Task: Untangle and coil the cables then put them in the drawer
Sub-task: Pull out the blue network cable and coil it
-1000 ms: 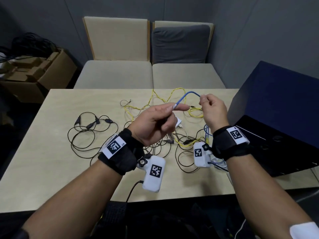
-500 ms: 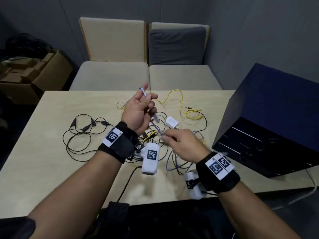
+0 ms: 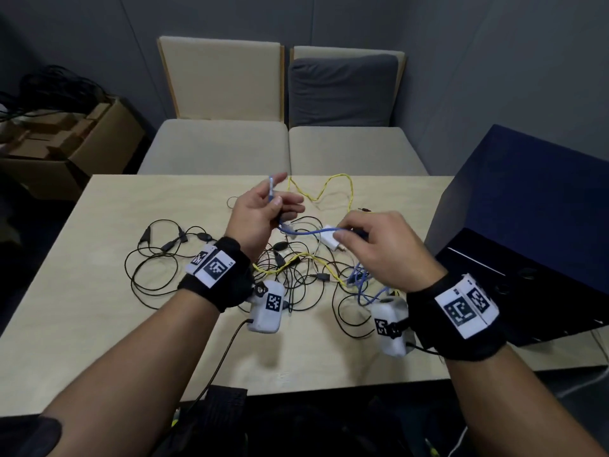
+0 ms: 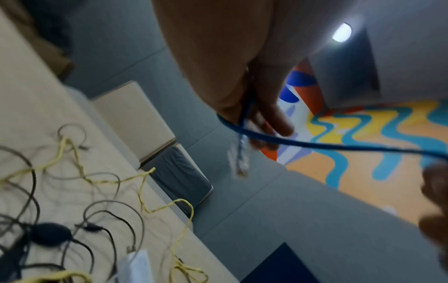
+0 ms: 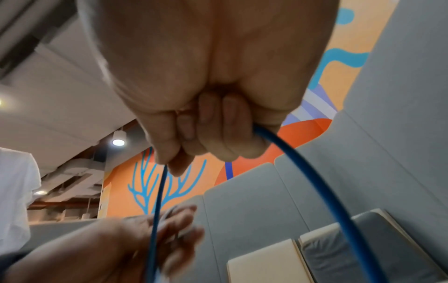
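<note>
A blue cable (image 3: 308, 231) runs between both hands above the table (image 3: 99, 291). My left hand (image 3: 263, 209) holds its plug end upright between thumb and fingers; the clear plug (image 4: 240, 162) shows in the left wrist view. My right hand (image 3: 372, 245) pinches the blue cable (image 5: 303, 172) further along, fingers curled round it. The rest of the blue cable (image 3: 361, 282) hangs down into the tangle of black cables (image 3: 296, 275) and a yellow cable (image 3: 333, 189) on the table. The dark blue drawer cabinet (image 3: 527, 232) stands at the right, its drawers closed.
A white adapter (image 3: 329, 240) lies in the tangle beneath my hands. A separate black cable (image 3: 155, 258) sprawls at the left of the table. Two beige seats (image 3: 280, 146) stand behind the table. A cardboard box (image 3: 66, 140) sits on the floor at left.
My right hand has risen from the tangle and moved right, drawing the blue cable out level. My left hand stays raised with the plug end.
</note>
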